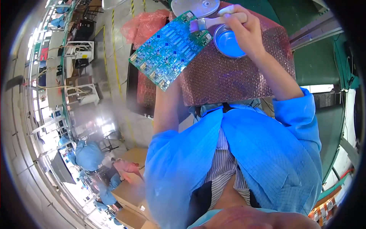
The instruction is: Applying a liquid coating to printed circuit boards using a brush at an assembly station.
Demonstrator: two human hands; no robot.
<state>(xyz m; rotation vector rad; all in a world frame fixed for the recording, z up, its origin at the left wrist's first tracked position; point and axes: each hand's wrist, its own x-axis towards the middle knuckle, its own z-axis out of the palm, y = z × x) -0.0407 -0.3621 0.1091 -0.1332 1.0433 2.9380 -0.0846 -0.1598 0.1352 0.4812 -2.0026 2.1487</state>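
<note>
A green circuit board (167, 49), crowded with chips and white connectors, is held up at a slant over the work surface. My left forearm (166, 108) runs up behind it; the board covers my left hand, so its fingers do not show. My right hand (248, 34) is closed around the pale handle of a flat brush (216, 21). The bristles, tinted purple by the light, are over the board's upper right part; whether they touch it I cannot tell. Just below the brush handle stands a round metal dish (230, 42), its inside glowing blue.
Reddish bubble wrap (232, 80) covers the surface under the dish. A rounded metal plate (192, 7) lies beyond the board. More pink bubble wrap (145, 26) is bunched at the left. Cardboard boxes (131, 191) and people in blue (89, 154) are further left.
</note>
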